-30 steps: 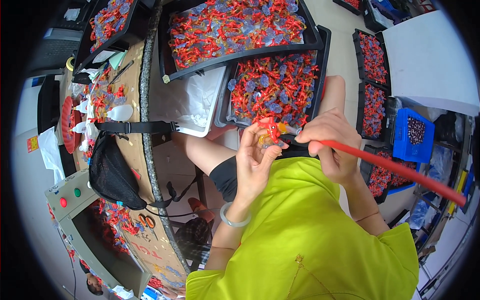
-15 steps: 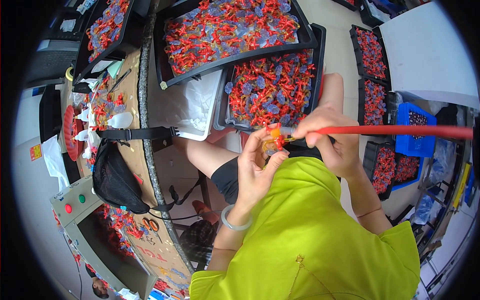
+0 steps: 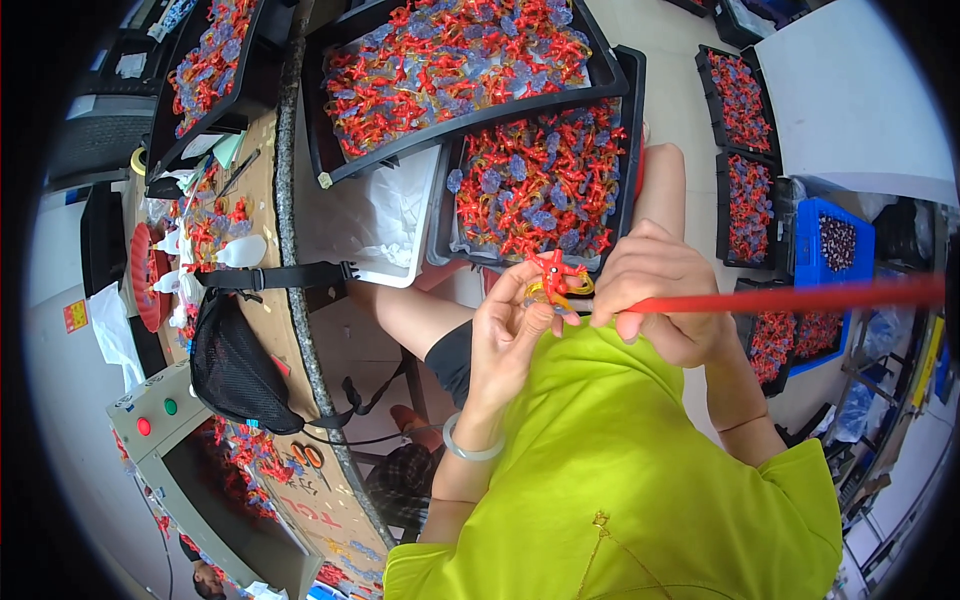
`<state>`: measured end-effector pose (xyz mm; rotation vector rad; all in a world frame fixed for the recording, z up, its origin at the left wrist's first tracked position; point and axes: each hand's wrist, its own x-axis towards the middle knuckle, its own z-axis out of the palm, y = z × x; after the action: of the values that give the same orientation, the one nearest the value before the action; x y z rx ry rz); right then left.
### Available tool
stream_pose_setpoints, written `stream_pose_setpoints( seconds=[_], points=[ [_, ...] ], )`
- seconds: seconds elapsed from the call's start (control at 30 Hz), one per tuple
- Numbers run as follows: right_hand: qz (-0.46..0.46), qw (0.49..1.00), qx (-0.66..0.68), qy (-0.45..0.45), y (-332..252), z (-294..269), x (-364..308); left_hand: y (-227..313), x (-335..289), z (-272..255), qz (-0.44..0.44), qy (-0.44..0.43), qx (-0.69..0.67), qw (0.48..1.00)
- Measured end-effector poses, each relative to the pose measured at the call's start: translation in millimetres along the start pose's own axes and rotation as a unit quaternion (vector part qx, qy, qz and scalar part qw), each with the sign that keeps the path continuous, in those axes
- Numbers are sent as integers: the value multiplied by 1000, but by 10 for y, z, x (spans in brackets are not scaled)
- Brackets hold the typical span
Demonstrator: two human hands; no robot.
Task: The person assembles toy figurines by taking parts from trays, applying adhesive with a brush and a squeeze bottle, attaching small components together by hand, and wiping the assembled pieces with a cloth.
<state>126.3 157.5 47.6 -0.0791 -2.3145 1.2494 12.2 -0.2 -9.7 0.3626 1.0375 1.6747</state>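
Note:
Between the fingertips of my left hand (image 3: 512, 325), which is closed, is a small red plastic figure (image 3: 551, 268) with yellow and clear bluish parts. My right hand (image 3: 665, 290) grips a long red-handled brush (image 3: 790, 297), its handle stretching far to the right and blurred at the end. The brush's tip side lies close to the figure; I cannot tell whether they touch. Just beyond my hands, a black tray (image 3: 632, 150) is heaped with similar red, yellow and bluish figures.
Another full black tray (image 3: 455, 128) overlaps the first, above a white bin (image 3: 400, 275). To the left, a worktable (image 3: 290, 330) carries a black mesh bag (image 3: 235, 365), white bottles (image 3: 242, 251), scissors (image 3: 308, 455) and a grey machine (image 3: 150, 425). More filled trays (image 3: 745, 160) stand on the floor at right.
The figure has turned in my left fingers, so its red body now faces up. My right hand and the brush have shifted slightly down and away from it.

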Motion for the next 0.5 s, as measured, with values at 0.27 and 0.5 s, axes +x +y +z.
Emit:
stream_pose_setpoints(
  seconds=[0.27, 0.5],
  points=[
    [24, 998, 54, 35, 3, 8, -35, -14, 4, 18, 32, 27, 1, 999],
    [21, 996, -41, 77, 21, -13, -24, -58, 24, 66, 72, 32, 12, 997]
  ],
)
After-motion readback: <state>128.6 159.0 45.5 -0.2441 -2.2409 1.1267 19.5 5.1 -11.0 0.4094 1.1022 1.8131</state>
